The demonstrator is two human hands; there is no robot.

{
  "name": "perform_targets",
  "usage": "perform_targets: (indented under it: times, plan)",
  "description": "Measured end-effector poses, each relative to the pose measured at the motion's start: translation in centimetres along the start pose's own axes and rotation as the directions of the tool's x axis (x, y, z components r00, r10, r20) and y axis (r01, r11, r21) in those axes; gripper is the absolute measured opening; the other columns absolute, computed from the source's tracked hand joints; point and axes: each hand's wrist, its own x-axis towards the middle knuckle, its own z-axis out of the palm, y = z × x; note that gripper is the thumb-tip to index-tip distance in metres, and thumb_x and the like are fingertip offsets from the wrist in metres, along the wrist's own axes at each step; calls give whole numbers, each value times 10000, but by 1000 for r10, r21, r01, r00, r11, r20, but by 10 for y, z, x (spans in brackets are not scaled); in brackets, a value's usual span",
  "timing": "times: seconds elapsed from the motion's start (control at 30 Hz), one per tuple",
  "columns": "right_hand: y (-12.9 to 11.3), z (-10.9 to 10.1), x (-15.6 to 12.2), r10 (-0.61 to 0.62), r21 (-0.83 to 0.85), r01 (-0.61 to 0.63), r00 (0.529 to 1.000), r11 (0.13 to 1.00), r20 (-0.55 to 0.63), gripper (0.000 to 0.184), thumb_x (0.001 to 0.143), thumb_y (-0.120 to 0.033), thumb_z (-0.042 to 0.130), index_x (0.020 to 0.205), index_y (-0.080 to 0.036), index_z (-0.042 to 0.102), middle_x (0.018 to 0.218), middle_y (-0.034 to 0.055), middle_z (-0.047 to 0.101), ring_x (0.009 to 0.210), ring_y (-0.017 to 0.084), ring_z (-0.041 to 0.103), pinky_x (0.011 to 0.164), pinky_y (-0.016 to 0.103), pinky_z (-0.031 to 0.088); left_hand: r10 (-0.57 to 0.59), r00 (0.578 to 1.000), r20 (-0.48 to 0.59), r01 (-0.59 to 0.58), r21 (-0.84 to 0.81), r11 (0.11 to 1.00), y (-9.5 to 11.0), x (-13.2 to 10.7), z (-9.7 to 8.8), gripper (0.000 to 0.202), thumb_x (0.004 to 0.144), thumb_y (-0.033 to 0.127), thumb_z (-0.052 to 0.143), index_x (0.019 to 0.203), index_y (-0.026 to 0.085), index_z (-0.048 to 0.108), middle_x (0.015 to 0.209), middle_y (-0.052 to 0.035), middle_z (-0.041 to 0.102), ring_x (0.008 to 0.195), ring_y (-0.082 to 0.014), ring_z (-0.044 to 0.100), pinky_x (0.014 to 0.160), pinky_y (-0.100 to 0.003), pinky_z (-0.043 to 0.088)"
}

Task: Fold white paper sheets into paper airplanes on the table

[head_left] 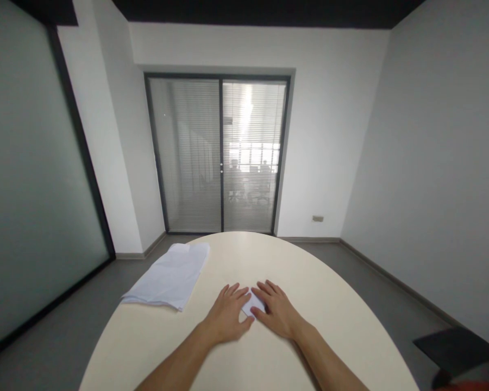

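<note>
A small white piece of paper (pixel 252 303) lies on the cream round table (pixel 330 326), partly covered by both hands. My left hand (pixel 230 312) rests at its left side, palm down, with the fingers spread and the fingertips at the paper's edge. From the right, my right hand (pixel 277 309) reaches over the paper, its fingers apart and its thumb on the sheet. Neither hand is closed around anything. Whether the paper is folded cannot be made out, since the fingers hide its edges.
A stack of white paper sheets (pixel 171 277) lies at the table's left edge, slightly overhanging it. Behind the table stand glass doors with blinds (pixel 222 157). A frosted glass panel (pixel 32 179) is on the left. A dark chair (pixel 456 347) shows at lower right.
</note>
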Motion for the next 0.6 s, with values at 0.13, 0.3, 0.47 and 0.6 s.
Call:
perform_targets:
  times: [0.13,0.3,0.47,0.6]
  plan:
    - [-3,-3,0,-22,0,22,1000,1000,-12,571,888,-511,542,1392,-245,536,1490,112,476,1422,326,331,1169,513,229,15,1000,-10,-15,-4,1000,0,0,-1,525,864,409,569,1359,239,534,1453,-66,513,1378,-324,386,1171,-537,229]
    - [-8,-7,1,-86,20,87,995,996,-43,476,891,-436,550,1292,-189,619,1411,132,556,1363,292,425,1180,475,250,35,999,-12,-35,-13,999,1,0,-1,511,853,406,590,1334,241,554,1454,-76,510,1377,-322,388,1166,-535,235]
    - [-11,-9,2,-138,44,140,990,989,-43,434,866,-362,571,1247,-164,639,1372,137,590,1325,278,470,1182,455,266,29,999,-24,-30,-14,999,0,0,1,517,862,420,590,1347,248,542,1450,-75,516,1361,-318,410,1165,-535,236]
    - [-10,-9,-1,-141,52,141,990,989,9,533,850,-373,575,1347,-181,579,1440,120,535,1383,297,406,1194,472,232,27,999,-36,-27,-9,1000,0,0,2,539,862,399,595,1370,237,519,1450,-80,514,1353,-316,420,1166,-530,243]
